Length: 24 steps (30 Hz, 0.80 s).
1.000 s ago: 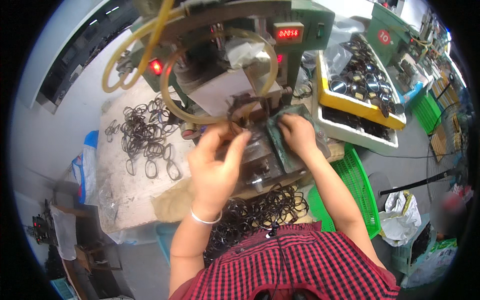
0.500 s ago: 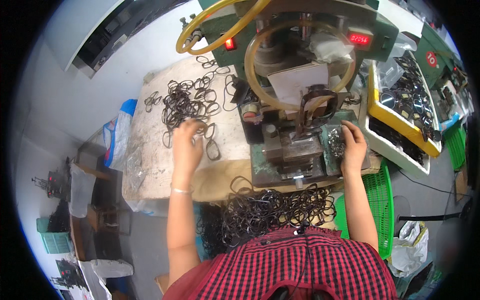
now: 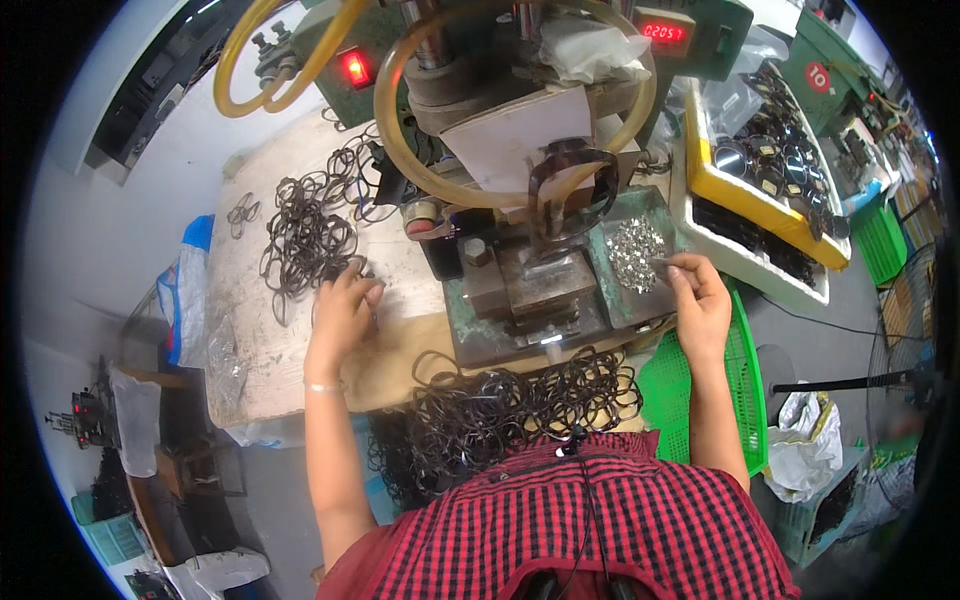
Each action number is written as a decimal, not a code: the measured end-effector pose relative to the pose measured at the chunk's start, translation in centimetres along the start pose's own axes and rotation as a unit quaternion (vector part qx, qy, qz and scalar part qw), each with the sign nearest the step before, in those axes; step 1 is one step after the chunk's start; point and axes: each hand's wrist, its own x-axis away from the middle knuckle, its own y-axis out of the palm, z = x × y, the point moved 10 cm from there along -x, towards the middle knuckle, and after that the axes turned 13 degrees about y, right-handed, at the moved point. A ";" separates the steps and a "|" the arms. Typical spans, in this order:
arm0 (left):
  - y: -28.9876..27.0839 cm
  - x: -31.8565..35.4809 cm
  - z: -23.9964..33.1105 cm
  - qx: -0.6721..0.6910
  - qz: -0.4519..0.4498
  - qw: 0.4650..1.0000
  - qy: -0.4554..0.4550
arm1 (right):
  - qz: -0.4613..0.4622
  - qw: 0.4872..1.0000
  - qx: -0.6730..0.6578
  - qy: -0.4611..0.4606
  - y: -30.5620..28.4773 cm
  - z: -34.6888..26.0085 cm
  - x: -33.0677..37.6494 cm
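Note:
My left hand (image 3: 343, 310) is over the pale tabletop at the near edge of a pile of dark eyeglass frames (image 3: 300, 235). Its fingers are bent, the thumb apart from them, and the frames beneath are partly covered. My right hand (image 3: 702, 305) is at the right rim of a green metal tray (image 3: 655, 215) heaped with small shiny metal pieces (image 3: 634, 250). Thumb and forefinger pinch something small and greyish, too small to name. Between the hands, a dark eyeglass frame (image 3: 604, 200) stands upright at the metal fixture (image 3: 550, 290) of a green press (image 3: 700, 50).
A yellow hose (image 3: 385, 110) loops before the press. More dark frames (image 3: 500, 405) are heaped at the table's front edge, against my body. On the right are foam boxes (image 3: 750, 245) of eyewear and a green basket (image 3: 700, 385). A pedestal rod (image 3: 840, 384) stands beyond.
The whole view has shifted, so the press and table appear further left. My left hand has moved right relative to the frame pile. The right hand's fingertips have come together beside the metal pieces.

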 end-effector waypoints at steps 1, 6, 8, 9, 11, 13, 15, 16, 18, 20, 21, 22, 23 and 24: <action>-1.3 0.2 1.2 0.005 0.022 1.000 0.001 | -0.025 1.000 0.004 -0.005 1.1 -1.7 0.8; -6.2 0.8 3.5 0.166 0.283 0.945 0.006 | -0.078 0.986 0.029 -0.142 8.1 -10.6 1.6; -6.2 2.6 2.3 0.266 0.430 0.862 0.004 | -0.145 0.986 -0.031 -0.075 11.0 -9.5 1.2; -5.0 3.1 0.4 0.290 0.430 0.852 -0.067 | -0.177 0.979 -0.079 -0.061 11.9 -9.3 1.3; -2.7 3.8 -1.6 0.335 0.415 0.820 -0.209 | -0.185 0.972 -0.142 -0.040 12.2 -8.0 0.9; -1.5 3.0 -1.2 0.432 0.407 0.776 -0.215 | -0.190 0.967 -0.169 -0.031 12.4 -8.1 1.0; -1.4 2.5 -0.9 0.485 0.415 0.743 -0.199 | -0.194 0.967 -0.162 -0.034 12.5 -9.6 1.6; -1.9 2.2 -0.5 0.495 0.424 0.737 -0.177 | -0.212 0.960 -0.182 -0.031 13.1 -10.2 1.8; -3.8 2.1 0.7 0.514 0.443 0.722 -0.136 | -0.208 0.971 -0.120 -0.017 13.3 -11.2 2.3; -6.9 2.6 3.1 0.518 0.459 0.715 -0.095 | -0.223 0.947 -0.227 0.035 14.3 -10.2 2.3; -8.9 3.1 4.7 0.510 0.475 0.713 -0.076 | -0.212 0.958 -0.191 0.021 13.9 -10.4 2.5; -10.7 3.7 6.2 0.501 0.493 0.708 -0.061 | -0.204 0.967 -0.153 0.007 13.6 -10.9 3.1; -11.9 4.3 7.7 0.494 0.508 0.704 -0.046 | -0.193 0.974 -0.114 -0.004 13.1 -11.4 3.8; -13.0 4.3 9.9 0.489 0.491 0.721 -0.003 | -0.187 0.978 -0.089 -0.007 12.7 -11.9 4.5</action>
